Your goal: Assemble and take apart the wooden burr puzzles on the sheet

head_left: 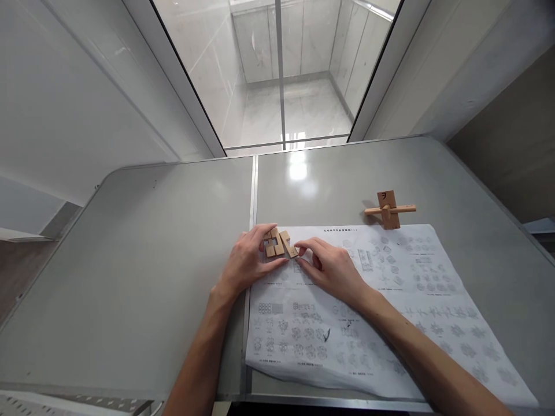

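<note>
My left hand (245, 258) curves around a group of interlocking wooden puzzle pieces (278, 247), its index finger along their far side and its thumb along the near side. These notched, light-brown pieces lie at the upper left of a printed sheet (312, 294). Beside them, slightly tilted away, is a single notched wooden puzzle piece (289, 246). The thumb and index finger of my right hand (329, 267) pinch its near right end. My other right fingers are curled under and partly hidden.
An assembled wooden cross-shaped puzzle (387, 209) with a black mark stands just beyond the sheet's far edge, on the right. The sheet carries rows of diagrams and covers the near right of the grey table (182, 277). A metal strip (254, 190) divides the tabletop. Glass panes rise behind it.
</note>
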The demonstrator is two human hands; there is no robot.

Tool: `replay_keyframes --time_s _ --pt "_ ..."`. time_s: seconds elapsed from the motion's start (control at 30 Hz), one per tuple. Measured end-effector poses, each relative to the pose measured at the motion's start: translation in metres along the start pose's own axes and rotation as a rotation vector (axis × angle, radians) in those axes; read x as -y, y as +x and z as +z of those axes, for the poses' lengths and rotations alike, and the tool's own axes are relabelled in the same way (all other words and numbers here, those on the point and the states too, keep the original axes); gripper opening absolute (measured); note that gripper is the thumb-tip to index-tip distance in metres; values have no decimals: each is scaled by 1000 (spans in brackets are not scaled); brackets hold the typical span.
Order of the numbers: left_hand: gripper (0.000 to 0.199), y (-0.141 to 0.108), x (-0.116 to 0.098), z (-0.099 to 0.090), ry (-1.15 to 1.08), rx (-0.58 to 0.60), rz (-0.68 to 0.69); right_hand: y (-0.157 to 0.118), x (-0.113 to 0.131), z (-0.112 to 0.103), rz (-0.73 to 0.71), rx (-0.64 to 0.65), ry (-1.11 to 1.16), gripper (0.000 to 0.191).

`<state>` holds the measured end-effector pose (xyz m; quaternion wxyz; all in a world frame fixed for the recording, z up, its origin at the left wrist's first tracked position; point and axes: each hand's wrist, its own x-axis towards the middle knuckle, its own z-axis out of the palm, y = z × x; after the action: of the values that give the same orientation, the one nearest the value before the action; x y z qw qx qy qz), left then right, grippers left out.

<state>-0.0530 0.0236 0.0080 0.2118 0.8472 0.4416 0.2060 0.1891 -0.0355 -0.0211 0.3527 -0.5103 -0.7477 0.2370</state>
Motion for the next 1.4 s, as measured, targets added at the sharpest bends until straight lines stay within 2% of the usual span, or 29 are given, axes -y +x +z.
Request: replay_keyframes --time_s 0.13,0.3,0.43,0.6,0.8,1.1,1.4 --pt "67 1 -3 3 -8 4 19 0 1 -3 -26 49 23 20" --pt "54 2 -8 6 -16 0 3 -1 1 -3 4 78 70 22" --pt "53 2 -9 7 -25 -8 -33 1 3 -5 117 34 214 20" --pt "62 1 -10 8 -18 -10 -54 6 6 -14 320 -44 428 18" --pt "59 3 -16 11 -31 57 -15 10 2 -27 446 -125 823 23" --pt "59 1 -14 17 9 -118 -131 16 -20 -39 548 -359 1289 17" --pt "49 2 -12 17 13 -227 -238 14 -30 -50 438 -417 1260 44"
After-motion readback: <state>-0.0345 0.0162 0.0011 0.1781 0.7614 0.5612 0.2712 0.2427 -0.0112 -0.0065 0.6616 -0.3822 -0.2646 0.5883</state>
